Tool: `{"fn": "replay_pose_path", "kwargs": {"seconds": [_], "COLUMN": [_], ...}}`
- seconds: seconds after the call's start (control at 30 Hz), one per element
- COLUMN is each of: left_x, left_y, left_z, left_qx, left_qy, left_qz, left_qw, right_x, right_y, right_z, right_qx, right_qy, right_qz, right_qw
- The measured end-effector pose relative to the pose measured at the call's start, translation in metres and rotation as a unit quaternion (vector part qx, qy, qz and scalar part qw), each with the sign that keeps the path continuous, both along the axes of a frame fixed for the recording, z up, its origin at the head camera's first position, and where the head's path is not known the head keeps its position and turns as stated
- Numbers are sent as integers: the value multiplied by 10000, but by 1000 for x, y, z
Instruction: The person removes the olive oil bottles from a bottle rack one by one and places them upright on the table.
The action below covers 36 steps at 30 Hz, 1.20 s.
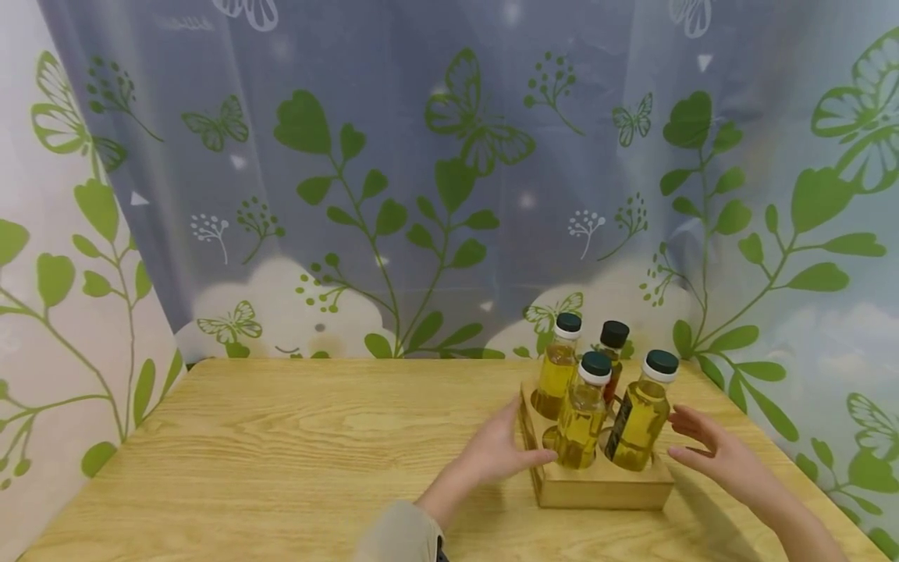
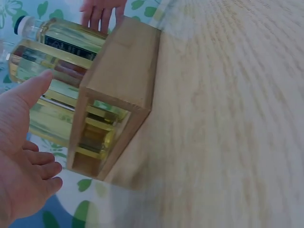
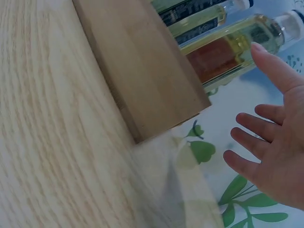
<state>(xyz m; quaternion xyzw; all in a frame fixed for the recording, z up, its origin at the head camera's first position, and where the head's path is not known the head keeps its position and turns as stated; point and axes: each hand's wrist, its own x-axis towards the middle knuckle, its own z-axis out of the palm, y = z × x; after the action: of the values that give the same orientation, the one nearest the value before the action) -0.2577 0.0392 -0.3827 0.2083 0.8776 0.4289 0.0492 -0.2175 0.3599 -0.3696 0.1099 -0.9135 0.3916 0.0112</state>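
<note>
A wooden bottle rack (image 1: 605, 493) stands toward the right of the table, with several capped glass bottles upright in its round holes. Yellow oil fills the front left bottle (image 1: 580, 425), the front right bottle (image 1: 644, 425) and the back left bottle (image 1: 557, 373). Behind them, a black-capped bottle (image 1: 614, 337) has reddish contents and is partly hidden. My left hand (image 1: 495, 449) is at the rack's left side, thumb extended toward the front, holding nothing. Over on the right, my right hand (image 1: 723, 457) is beside the front right bottle, fingers loosely spread and apart from the rack in the right wrist view.
The wood-grain table (image 1: 281, 453) stretches left of the rack. A curtain (image 1: 393, 195) printed with leaves and butterflies hangs along the table's far edge, and similar printed fabric (image 1: 829, 312) borders the right side.
</note>
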Motion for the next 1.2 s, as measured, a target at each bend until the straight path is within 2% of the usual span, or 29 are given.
{"fn": "replay_pose_path", "kwargs": {"seconds": [0.17,0.3,0.47,0.7,0.93,1.2], "left_x": [0,-1,-1,2,1,1], "left_y": [6,11,15,17,17,18], "left_z": [-8,-15,-21,-21,-22,-24], "left_qx": [241,370,432,108,-86,58], "left_qy": [-235,-106,-136,-674,-845,-898], "left_qz": [-161,-324,-476,-205,-81,-53], "left_qw": [9993,9987,9978,9975,9964,9959], "right_x": [-8,-14,-16,-20,-20,-22], "right_y": [-3,-5,-6,-5,-6,-8], "right_z": [-10,-18,-25,-26,-28,-30], "right_qx": [-121,-350,-223,-343,-168,-357], "right_qy": [-259,-459,-406,-1044,-1031,-968], "right_qz": [309,571,735,1002,1054,998], "right_qw": [9991,9967,9962,9889,9889,9896]}}
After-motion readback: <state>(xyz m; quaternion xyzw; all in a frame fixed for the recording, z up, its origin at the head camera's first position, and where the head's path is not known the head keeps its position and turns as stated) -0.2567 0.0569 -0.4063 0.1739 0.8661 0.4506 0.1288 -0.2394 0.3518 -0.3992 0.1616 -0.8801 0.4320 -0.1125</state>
